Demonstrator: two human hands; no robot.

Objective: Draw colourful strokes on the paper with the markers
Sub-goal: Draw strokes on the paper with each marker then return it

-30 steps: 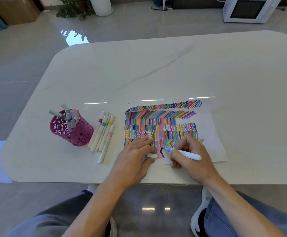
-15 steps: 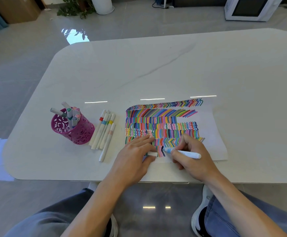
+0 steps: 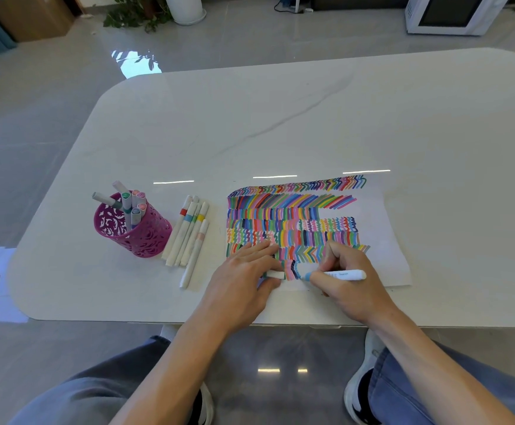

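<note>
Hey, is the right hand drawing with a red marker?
No, the right hand grips a light-blue marker, tip on the paper.

Home setting, by the look of it, a living or dining room: white marble-look table (image 3: 280, 118) on glossy grey floor tiles (image 3: 35, 124), potted plant (image 3: 136, 15) by the far wall, white microwave (image 3: 452, 13) down on the floor, cardboard box (image 3: 29, 16) in the corner.
</note>
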